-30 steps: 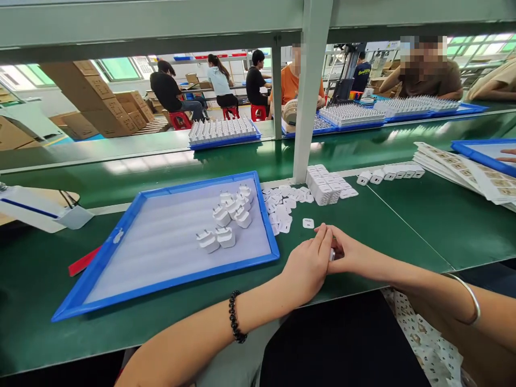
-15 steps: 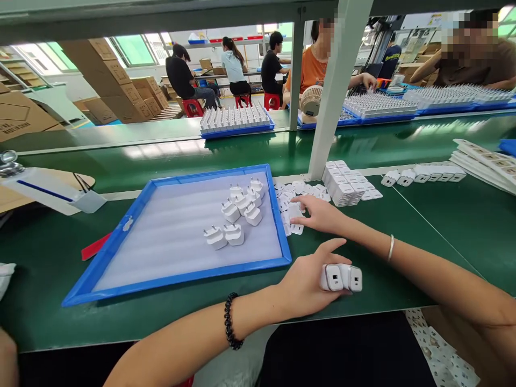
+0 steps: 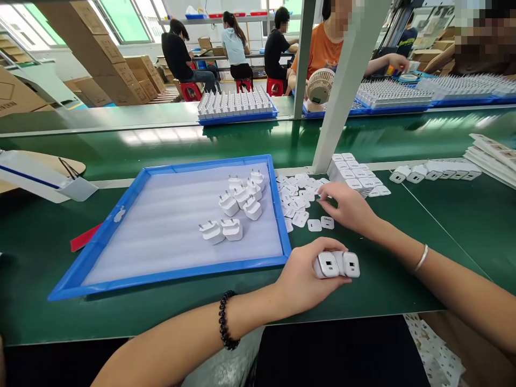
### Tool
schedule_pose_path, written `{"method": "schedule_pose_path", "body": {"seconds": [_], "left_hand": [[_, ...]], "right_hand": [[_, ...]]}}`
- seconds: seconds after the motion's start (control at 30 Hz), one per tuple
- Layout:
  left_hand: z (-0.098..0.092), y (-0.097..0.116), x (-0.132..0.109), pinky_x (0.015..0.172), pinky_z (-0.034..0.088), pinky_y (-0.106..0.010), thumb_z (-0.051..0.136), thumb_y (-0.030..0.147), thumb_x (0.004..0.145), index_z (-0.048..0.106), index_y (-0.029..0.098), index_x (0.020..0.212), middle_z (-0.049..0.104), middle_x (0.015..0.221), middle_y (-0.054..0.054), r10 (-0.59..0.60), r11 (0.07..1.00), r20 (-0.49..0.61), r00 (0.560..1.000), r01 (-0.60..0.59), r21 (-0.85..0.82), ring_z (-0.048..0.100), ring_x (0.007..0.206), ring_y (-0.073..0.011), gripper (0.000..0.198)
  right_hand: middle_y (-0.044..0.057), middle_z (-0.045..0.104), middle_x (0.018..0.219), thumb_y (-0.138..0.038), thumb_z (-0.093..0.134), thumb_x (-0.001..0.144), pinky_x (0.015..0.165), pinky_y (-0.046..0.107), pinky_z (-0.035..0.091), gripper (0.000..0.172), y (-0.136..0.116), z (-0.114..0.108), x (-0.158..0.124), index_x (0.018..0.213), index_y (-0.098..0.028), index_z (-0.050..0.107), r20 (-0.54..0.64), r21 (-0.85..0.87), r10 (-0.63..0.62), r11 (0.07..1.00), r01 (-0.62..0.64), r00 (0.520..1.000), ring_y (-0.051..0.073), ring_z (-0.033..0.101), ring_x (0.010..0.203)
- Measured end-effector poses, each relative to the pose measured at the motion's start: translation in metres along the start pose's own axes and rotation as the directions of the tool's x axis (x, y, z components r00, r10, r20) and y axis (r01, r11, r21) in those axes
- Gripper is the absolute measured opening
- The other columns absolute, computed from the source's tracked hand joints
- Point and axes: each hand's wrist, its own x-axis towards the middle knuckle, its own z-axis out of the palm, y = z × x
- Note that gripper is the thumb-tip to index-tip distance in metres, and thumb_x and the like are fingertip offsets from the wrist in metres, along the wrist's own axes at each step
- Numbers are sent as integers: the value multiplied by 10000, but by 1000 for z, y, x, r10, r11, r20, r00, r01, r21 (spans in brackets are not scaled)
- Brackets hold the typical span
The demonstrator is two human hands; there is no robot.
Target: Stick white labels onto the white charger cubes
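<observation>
My left hand [image 3: 308,279] is wrapped round two white charger blocks [image 3: 336,264] side by side, their port faces towards me. Over the right edge of a pile of thin white cover plates [image 3: 296,201] is my right hand [image 3: 342,207], thumb and forefinger slightly apart, with nothing clearly held between them. Two loose plates [image 3: 321,223] lie flat just below its fingers. Left of the pile, several white plugs with metal pins [image 3: 231,229] stand in a blue-rimmed tray [image 3: 181,270] lined with white foam.
Stacked white plates [image 3: 352,172] stand beside a slanted metal post [image 3: 342,97]. Farther right lie a row of white chargers [image 3: 433,171] and layered sheets [image 3: 494,158]. A red strip [image 3: 84,238] touches the tray's left side. People work across the bench among filled trays [image 3: 237,107].
My right hand has moved right and its thumb and forefinger are closer together. Two plates now lie apart from the pile. My left hand still holds the two chargers. The view has shifted slightly.
</observation>
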Motion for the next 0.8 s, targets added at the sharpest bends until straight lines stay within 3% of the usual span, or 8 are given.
{"method": "schedule_pose_path", "body": {"seconds": [0.07, 0.17, 0.27, 0.33, 0.43, 0.53, 0.7, 0.8], "left_hand": [[1, 2, 1, 833, 562, -299, 865, 239, 713, 695, 205, 1062, 773, 1071, -48, -9, 1000, -21, 1000, 9, -11, 734, 957, -212, 390], [2, 3, 0, 805, 564, -299, 869, 224, 704, 705, 208, 1066, 776, 1055, -45, -17, 1000, -10, 1000, 17, -5, 734, 943, -212, 398], [1, 5, -1, 811, 572, -299, 868, 200, 705, 702, 210, 1064, 777, 1073, -45, 7, 1000, -34, 999, -8, -21, 737, 943, -207, 396], [-3, 8, 0, 815, 576, -291, 862, 188, 716, 699, 208, 1068, 777, 1086, -46, 48, 998, -76, 996, -52, -38, 738, 939, -197, 388], [-10, 14, 2, 824, 574, -265, 841, 187, 754, 693, 215, 1080, 774, 1094, -40, 134, 990, -184, 974, -141, -26, 735, 957, -174, 359], [-16, 16, 7, 856, 562, -254, 836, 181, 765, 686, 225, 1082, 769, 1124, -35, 169, 984, -267, 949, -176, -1, 726, 1008, -165, 354], [-20, 15, 16, 789, 549, -234, 860, 181, 722, 697, 214, 1006, 757, 1045, -24, 10, 999, -301, 954, -26, -46, 702, 931, -147, 330], [-22, 16, 20, 733, 547, -215, 892, 180, 653, 685, 199, 960, 740, 970, -10, -144, 985, -358, 923, 98, -143, 686, 865, -135, 371]], "right_hand": [[86, 654, 852, -192, 558, 808, 865, 396, 436, 220, 1, -2, -5, 678, -244, 389, 2, 90, 30, 995, -30, 1000, 300, 622, 1057], [48, 610, 740, -258, 594, 809, 748, 341, 452, 343, 1, -6, -10, 620, -246, 308, 81, 247, 106, 961, -123, 991, 255, 647, 933], [14, 576, 687, -400, 659, 822, 620, 302, 411, 323, 0, -16, -12, 625, -202, 496, 236, 362, 180, 896, -258, 955, 161, 555, 671], [8, 579, 685, -468, 679, 828, 585, 292, 405, 324, -3, -26, -15, 725, -163, 651, 339, 405, 203, 850, -338, 918, 123, 493, 598], [33, 672, 830, -421, 788, 778, 658, 286, 481, 308, -10, -41, -21, 946, -164, 756, 441, 539, 233, 704, -463, 867, 119, 570, 679], [13, 721, 919, -279, 875, 721, 743, 272, 540, 475, -17, -49, -26, 1172, -242, 728, 448, 673, 306, 504, -542, 840, 122, 650, 761], [72, 768, 1124, -86, 779, 755, 950, 277, 587, 419, -11, -43, -24, 1145, -219, 708, 519, 758, 412, 183, -626, 749, 189, 718, 1103], [81, 784, 1118, -5, 763, 718, 977, 266, 585, 470, -3, -37, -20, 1136, -208, 691, 550, 756, 391, 144, -639, 738, 187, 714, 1151]]}}
